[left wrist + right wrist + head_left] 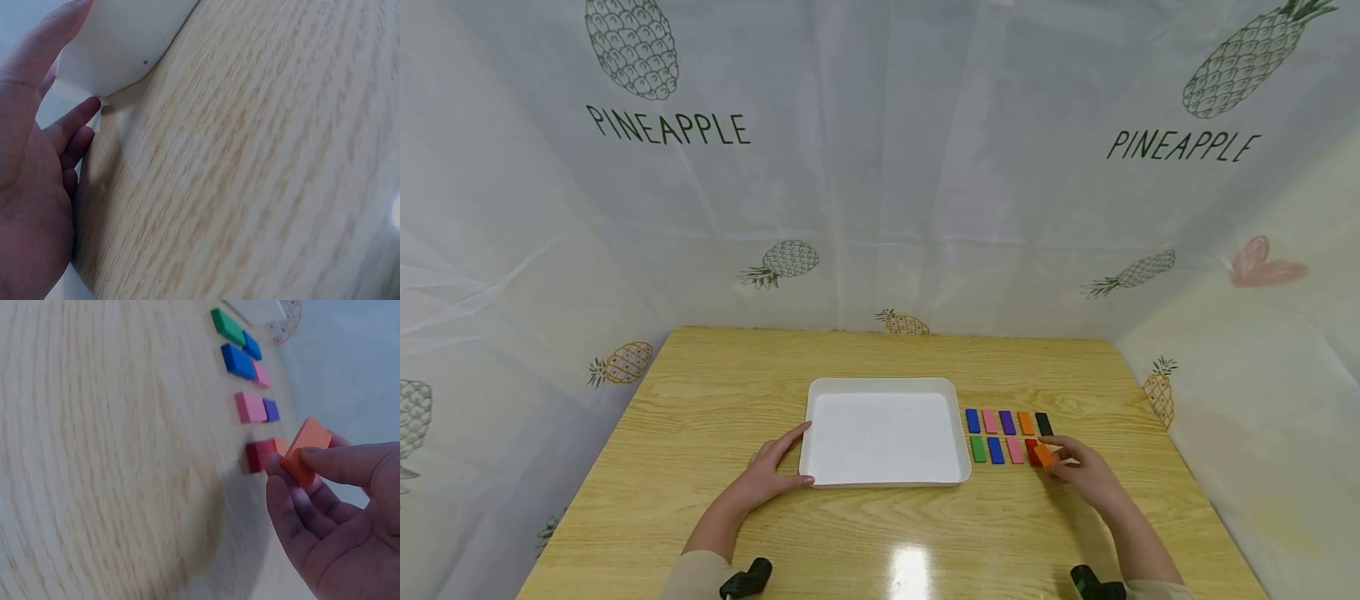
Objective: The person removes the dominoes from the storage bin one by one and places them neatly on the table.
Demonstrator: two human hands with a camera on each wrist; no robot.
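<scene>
My right hand [1088, 477] pinches an orange block [310, 439] between thumb and fingers. It holds the block tilted, above the right end of two rows of flat coloured blocks. A red block [259, 456] lies just beneath, partly covered by the held one in the head view. At the left side of a white rectangular tray [887, 433] is my left hand [765, 477], its thumb and fingers spread and the tips at the rim. The left wrist view shows that hand's fingers [81, 117] close by the tray's outer corner.
Right of the tray, the back row has blue, pink, purple, orange [1026, 422] and black [1044, 424] blocks. In front lie green [978, 450], blue and pink ones. The wooden table [850, 542] meets a pineapple-printed cloth [880, 167] at its back and sides.
</scene>
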